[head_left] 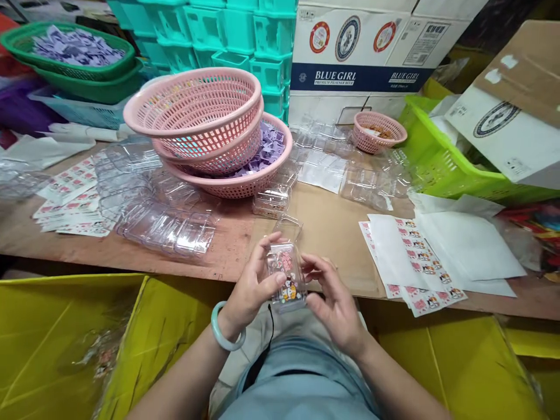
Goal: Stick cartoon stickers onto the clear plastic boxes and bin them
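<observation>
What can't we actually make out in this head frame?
- Sticker print on the clear box: too small, partly covered by left hand and right hand.
- Contents of the small pink basket: too small.
- Lower pink baskets: insides hidden by the top basket.
- Yellow bins: cut off by the bottom edge.

Packing workshop: stacked crates (245,35), sticker sheets (420,256)

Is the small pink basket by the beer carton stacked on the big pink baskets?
No, the small pink basket sits alone on the table, apart from the big pink baskets.
</observation>
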Demonstrator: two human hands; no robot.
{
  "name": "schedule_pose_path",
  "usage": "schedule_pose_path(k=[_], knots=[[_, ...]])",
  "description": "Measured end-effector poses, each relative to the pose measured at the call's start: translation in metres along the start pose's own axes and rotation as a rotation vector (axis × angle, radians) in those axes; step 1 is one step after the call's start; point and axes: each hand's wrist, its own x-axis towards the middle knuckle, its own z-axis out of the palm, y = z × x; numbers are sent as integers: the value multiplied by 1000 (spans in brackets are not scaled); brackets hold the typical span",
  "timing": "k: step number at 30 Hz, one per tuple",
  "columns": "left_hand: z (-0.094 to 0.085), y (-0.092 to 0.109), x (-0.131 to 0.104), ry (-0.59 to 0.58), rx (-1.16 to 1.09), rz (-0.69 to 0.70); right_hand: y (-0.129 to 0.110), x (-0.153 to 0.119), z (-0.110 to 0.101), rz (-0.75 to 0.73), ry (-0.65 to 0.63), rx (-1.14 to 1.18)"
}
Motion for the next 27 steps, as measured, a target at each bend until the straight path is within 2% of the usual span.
schedule_pose_path(k=[2,4,8,13,16,18,20,22,24,25,27], knots=[[-1,-3,-2,-104,-25,-70,-3,5,-11,115,11,192],[4,-6,-5,-161,-22,-82,-7,11,-18,180,-33,356],[20,-11,-9,-120,-13,-41,-12,14,-19,247,-213,473],[32,-14,-9,-57,13,25,-8,4,-20,196,-242,387],[28,-10,-5,-49,5,6,-7,4,-35,115,-291,216],[24,-5,-1,-46,-24,-71,-11,7,-49,23,-360,55],[23,0,5,-110,-54,-203,-19,12,-64,-58,-456,-81],[24,4,10,-242,-69,-328,-28,18,-77,-105,-545,-156],[27,5,15,-358,-74,-388,-34,25,-88,-110,-606,-179],[28,4,17,-380,-76,-393,-35,28,-92,-101,-626,-177],[31,2,22,-349,-69,-377,-33,31,-97,-72,-614,-166]])
